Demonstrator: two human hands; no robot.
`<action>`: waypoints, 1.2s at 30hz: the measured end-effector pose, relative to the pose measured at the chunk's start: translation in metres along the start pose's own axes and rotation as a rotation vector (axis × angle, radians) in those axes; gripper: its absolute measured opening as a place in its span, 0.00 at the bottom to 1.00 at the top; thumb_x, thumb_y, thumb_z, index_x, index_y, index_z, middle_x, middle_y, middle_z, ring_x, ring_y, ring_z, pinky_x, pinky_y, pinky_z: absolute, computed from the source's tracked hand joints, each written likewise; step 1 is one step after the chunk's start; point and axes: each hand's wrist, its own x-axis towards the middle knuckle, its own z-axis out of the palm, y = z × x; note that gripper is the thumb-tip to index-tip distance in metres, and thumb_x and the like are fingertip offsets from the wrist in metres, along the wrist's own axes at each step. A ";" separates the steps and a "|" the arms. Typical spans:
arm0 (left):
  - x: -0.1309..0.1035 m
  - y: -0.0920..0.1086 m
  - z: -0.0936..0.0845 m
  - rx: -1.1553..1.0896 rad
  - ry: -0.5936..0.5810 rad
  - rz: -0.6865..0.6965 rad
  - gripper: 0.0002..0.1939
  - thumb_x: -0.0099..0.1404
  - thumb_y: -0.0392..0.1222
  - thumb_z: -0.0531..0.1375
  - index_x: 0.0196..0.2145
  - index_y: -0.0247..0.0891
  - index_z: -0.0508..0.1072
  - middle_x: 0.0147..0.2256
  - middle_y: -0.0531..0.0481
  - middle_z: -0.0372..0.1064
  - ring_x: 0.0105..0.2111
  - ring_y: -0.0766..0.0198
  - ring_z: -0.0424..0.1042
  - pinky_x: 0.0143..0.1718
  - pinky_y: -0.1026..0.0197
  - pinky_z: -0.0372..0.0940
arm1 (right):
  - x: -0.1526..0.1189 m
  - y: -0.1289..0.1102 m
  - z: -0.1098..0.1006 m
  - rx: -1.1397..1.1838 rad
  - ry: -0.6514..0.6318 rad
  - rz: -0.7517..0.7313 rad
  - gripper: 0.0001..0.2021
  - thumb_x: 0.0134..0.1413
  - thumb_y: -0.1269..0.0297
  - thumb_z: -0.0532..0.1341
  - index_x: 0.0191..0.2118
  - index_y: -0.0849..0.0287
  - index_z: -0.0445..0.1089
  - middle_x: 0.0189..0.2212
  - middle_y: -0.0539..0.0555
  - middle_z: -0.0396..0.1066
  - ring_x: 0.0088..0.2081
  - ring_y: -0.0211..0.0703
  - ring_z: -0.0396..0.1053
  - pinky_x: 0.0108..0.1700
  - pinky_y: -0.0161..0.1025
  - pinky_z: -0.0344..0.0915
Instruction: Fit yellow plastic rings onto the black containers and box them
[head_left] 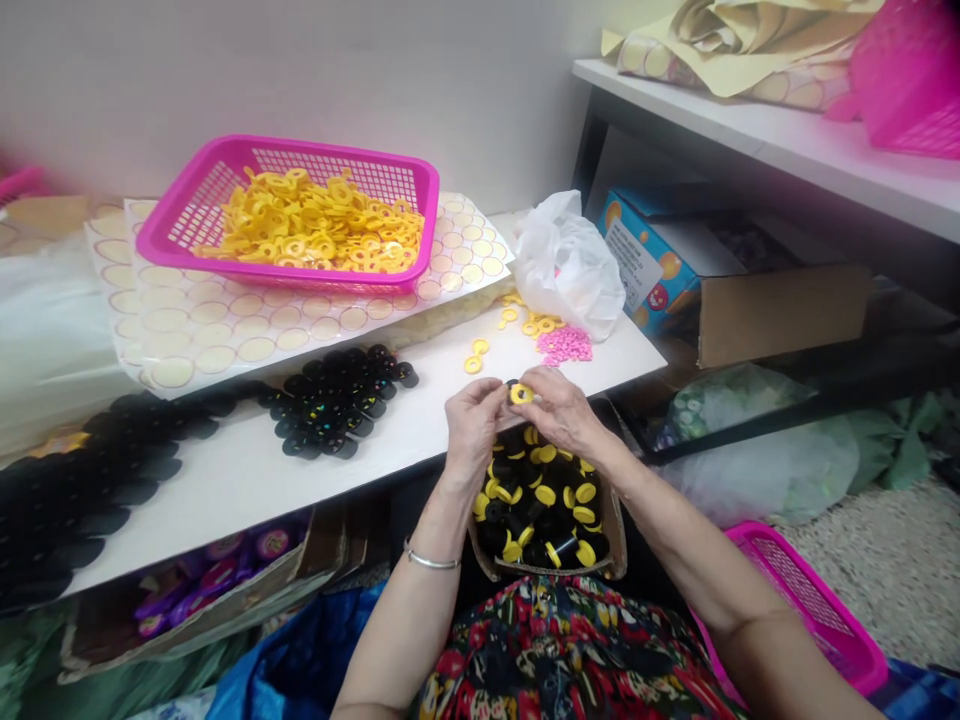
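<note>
Close together at the table's front edge, both hands are closed round one small black piece with a round yellow cap (521, 395). My left hand (474, 415) pinches its dark side, and the fingers of my right hand (561, 408) press against the yellow cap. Fingers cover most of the black part. Right below the hands, a cardboard box (487, 568) holds many black cylinders with yellow caps (546, 495). Beyond the hands lie loose yellow ring pieces (474, 363) and a heap of tiny pink pieces (566, 345).
A pink basket (277, 277) of yellow ring pieces stands on printed sheets (202, 345). Black cylinders (330, 400) crowd the table's left. A white plastic bag (570, 265) and an open blue carton (637, 255) are at right. Another pink basket (817, 590) sits low on the right.
</note>
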 end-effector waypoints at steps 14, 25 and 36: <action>0.035 -0.028 0.003 0.397 -0.011 0.098 0.12 0.51 0.47 0.61 0.23 0.34 0.77 0.22 0.51 0.70 0.25 0.67 0.66 0.26 0.67 0.58 | 0.020 0.017 0.020 -0.123 -0.076 0.121 0.07 0.51 0.64 0.59 0.36 0.60 0.69 0.35 0.55 0.67 0.38 0.43 0.61 0.40 0.38 0.57; 0.030 -0.030 0.008 0.409 0.054 0.082 0.12 0.51 0.47 0.61 0.23 0.34 0.75 0.20 0.52 0.68 0.23 0.68 0.64 0.25 0.66 0.57 | 0.021 0.023 0.043 0.789 0.098 0.729 0.19 0.48 0.48 0.58 0.23 0.62 0.66 0.10 0.44 0.56 0.13 0.31 0.52 0.17 0.30 0.48; 0.028 -0.039 0.016 0.317 0.120 0.142 0.08 0.53 0.42 0.61 0.24 0.33 0.73 0.22 0.53 0.67 0.24 0.69 0.64 0.28 0.67 0.60 | 0.023 0.018 0.043 0.648 0.096 0.724 0.15 0.50 0.53 0.55 0.25 0.61 0.64 0.12 0.44 0.57 0.15 0.33 0.58 0.17 0.31 0.55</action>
